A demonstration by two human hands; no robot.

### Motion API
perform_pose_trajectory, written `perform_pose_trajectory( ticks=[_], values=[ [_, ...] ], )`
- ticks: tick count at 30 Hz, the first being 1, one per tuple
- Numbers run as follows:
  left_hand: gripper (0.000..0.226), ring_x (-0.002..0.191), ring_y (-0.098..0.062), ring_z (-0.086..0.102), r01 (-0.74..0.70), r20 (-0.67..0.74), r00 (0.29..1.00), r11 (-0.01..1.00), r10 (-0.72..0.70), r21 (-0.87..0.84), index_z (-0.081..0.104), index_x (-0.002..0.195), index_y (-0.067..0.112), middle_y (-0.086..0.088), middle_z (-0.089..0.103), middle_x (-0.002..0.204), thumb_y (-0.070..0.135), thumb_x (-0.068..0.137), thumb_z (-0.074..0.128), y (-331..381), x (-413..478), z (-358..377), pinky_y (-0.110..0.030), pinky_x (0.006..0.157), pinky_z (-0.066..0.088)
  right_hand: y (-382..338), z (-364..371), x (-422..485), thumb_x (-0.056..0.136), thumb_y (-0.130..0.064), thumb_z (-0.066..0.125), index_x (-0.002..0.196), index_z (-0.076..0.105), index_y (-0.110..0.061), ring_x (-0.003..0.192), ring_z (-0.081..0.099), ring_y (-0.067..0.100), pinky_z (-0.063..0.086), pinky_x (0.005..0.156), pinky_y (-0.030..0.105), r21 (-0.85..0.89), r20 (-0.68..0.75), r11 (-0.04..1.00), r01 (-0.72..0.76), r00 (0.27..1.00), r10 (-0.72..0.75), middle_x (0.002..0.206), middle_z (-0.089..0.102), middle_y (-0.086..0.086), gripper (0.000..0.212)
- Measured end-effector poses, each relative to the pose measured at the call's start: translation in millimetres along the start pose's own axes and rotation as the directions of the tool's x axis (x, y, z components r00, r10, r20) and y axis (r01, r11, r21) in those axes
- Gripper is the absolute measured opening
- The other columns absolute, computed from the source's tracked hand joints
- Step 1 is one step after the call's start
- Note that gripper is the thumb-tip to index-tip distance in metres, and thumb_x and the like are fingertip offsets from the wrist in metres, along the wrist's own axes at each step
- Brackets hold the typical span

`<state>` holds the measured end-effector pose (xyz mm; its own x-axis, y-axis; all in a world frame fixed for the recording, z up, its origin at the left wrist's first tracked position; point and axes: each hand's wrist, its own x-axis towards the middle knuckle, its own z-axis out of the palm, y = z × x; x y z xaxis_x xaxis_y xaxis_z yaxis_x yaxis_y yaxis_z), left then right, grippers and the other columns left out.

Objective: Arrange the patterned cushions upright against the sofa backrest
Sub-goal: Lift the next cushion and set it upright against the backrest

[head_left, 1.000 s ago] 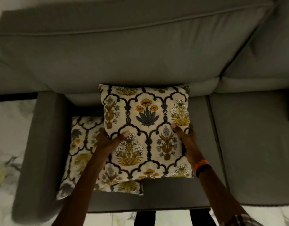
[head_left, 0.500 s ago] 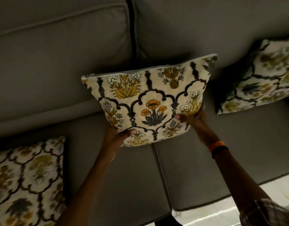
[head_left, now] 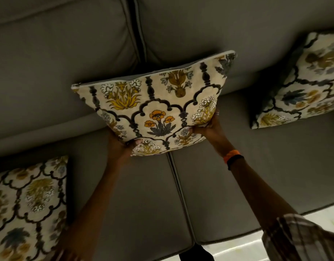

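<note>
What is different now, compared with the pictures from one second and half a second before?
The held cushion was lifted off another cushion at the sofa's end and carried along to the seam between two seat cushions, up by the backrest. Left hand and right hand kept the same grip on its lower corners. Since half a second ago, little has changed.

The held cushion [head_left: 158, 108] is printed cloth, cream and matt, with a slightly coarse weave and a plain grey cloth back; the cushions at left [head_left: 28, 206] and right [head_left: 305, 83] look alike. The sofa [head_left: 68, 72] is smooth matt grey fabric with piped seams. The floor [head_left: 322, 221] is glossy pale stone. A checked cloth sleeve [head_left: 301, 240]
</note>
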<state>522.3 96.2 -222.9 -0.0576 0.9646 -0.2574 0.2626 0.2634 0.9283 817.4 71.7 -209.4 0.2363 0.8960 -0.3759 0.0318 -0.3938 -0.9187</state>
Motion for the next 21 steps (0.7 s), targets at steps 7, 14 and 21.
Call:
perform_pose_trajectory(
  ticks=[7,14,21],
  values=[
    [0.101,0.155,-0.035,0.023,-0.205,-0.109,0.943,0.805,0.315,0.557,0.013,0.162,0.008,-0.021,0.023,0.168,0.05,0.089,0.069,-6.2,-60.8,-22.4,-0.054,0.124,0.028,33.9,77.9,-87.8,0.087,-0.055,0.069,0.158,0.033,-0.011,0.158,0.03,0.046,0.029,0.122,0.069,-0.668,-0.333,0.709,0.225,0.762,-0.555,0.168,0.033,0.027,0.09],
    [0.095,0.155,-0.04,0.023,-0.307,0.107,0.91,0.479,0.4,0.822,0.019,0.16,0.009,-0.021,0.029,0.166,0.054,0.085,0.057,-63.4,-98.8,-161.2,-0.066,0.123,0.025,40.0,261.0,-161.8,0.083,-0.067,0.058,0.157,0.029,-0.027,0.158,0.03,0.046,0.028,0.122,0.075,-0.778,0.002,0.565,0.276,0.899,-0.437,0.169,0.034,0.026,0.088],
    [0.086,0.153,-0.047,0.026,-0.231,0.096,0.948,0.446,0.305,0.865,0.033,0.157,0.01,-0.025,0.033,0.163,0.057,0.089,0.055,-141.4,-114.5,-369.8,-0.07,0.121,0.024,66.0,452.8,-225.3,0.087,-0.071,0.053,0.154,0.042,-0.023,0.159,0.028,0.046,0.027,0.123,0.072,-0.744,0.083,0.614,0.263,0.948,-0.306,0.171,0.031,0.024,0.083]
  ],
)
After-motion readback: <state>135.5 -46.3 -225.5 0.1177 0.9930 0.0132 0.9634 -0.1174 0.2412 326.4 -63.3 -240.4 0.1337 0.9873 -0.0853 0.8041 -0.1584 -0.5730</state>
